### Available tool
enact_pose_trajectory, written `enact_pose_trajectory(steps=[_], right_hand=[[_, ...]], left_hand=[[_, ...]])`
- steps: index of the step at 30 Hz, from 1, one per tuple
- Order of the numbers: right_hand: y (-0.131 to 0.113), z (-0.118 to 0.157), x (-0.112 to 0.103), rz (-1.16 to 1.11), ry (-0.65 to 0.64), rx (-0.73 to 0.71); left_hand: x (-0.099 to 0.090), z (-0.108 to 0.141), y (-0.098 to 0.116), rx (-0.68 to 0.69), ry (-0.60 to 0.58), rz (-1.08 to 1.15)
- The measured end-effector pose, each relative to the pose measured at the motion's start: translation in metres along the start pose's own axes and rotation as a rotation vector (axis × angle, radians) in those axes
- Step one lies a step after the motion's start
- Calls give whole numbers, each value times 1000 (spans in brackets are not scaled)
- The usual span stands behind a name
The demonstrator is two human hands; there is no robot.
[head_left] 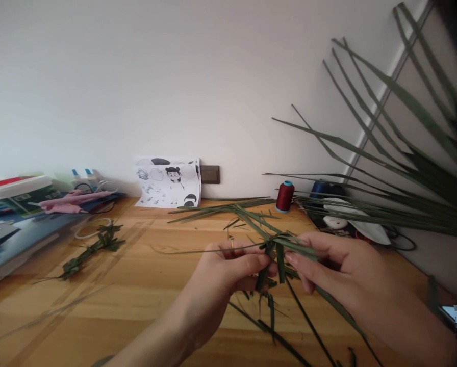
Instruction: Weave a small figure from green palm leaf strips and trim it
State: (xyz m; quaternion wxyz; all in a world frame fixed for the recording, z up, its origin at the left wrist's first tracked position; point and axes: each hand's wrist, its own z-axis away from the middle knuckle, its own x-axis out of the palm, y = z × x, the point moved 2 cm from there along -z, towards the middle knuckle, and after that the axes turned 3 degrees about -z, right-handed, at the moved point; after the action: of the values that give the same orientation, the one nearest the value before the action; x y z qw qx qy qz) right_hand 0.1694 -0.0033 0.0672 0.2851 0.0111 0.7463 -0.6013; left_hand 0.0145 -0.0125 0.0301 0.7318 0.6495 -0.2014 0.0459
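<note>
Several leaf strips (281, 261) between left grip (227, 269), right grip (341, 267), seemingly interwoven

No readable lettering
Small print on the white-lidded green tub (45, 194) is too blurred to make out.

Green leaf strips (281, 261), folded and crossed, splay outward in midair.
</note>
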Motion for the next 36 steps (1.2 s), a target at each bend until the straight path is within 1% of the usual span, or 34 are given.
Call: enact_pose_trajectory(steps=[4,8,13,18,21,24,30,32,36], right_hand=[[0,1,-2,15,-25,37],[3,1,-1,2,-47,28],[1,-1,2,-2,-21,17],[-1,-1,4,29,17,26],[4,-4,4,-26,-9,16],[9,-6,3,-98,-38,38],[7,-8,1,-171,-87,64],[7,-7,2,-150,-85,84],[7,-5,3,-45,-48,85]], left_hand=[[-1,1,-1,-16,30,-67],[-2,2,-4,-58,97,-63],[2,0,-3,-60,107,-4],[3,-1,-3,-54,174,33],[1,-2,-5,-43,159,42],[0,-2,-5,-41,117,42],[0,0,-2,-27,60,61],[0,0,-2,-23,65,65],[0,-1,-4,-28,132,89]])
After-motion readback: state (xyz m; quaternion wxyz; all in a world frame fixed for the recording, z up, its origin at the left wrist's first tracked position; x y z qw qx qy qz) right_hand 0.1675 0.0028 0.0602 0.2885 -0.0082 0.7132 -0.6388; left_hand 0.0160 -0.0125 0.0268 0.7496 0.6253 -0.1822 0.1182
